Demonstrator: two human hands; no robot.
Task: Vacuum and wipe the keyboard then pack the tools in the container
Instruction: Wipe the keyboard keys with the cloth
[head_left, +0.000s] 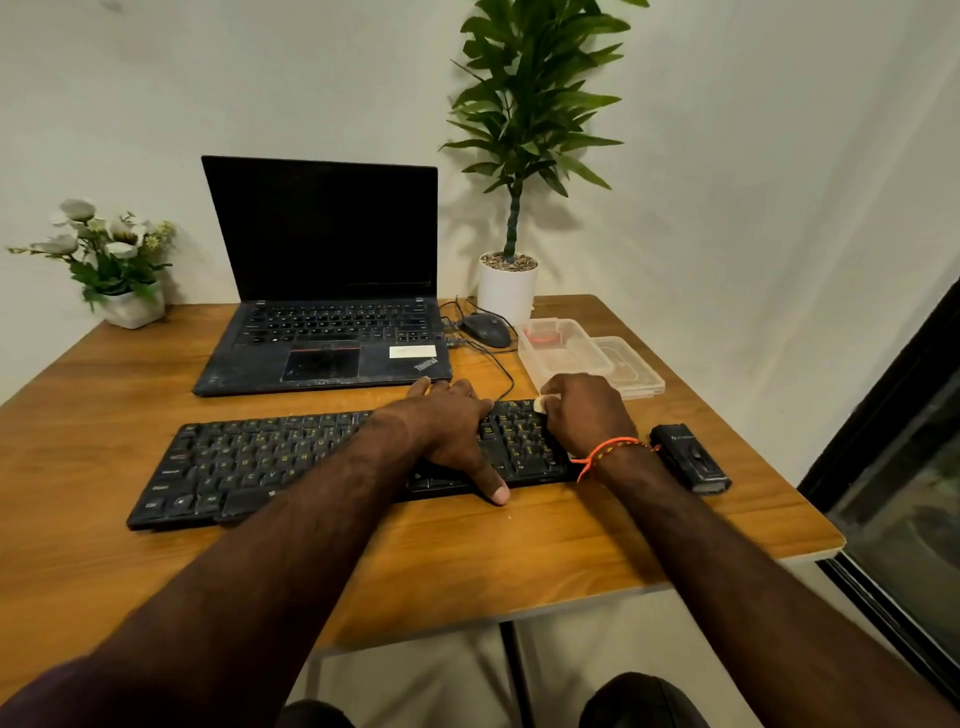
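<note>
Keyboard (291, 460): long axis left-right, near table (519, 551) front edge. Left hand (447, 426) spread flat on it; right hand (584, 413) pinching white wipe (541, 404). Vacuum (691, 457) just right.

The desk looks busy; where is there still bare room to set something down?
Bare desk runs along the front edge below the keyboard, and at the left between the flower pot and laptop. The right side is crowded: mouse, container, lid, vacuum.

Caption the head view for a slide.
Left hand steadies the keyboard while right hand wipes it with a white wipe.
</note>
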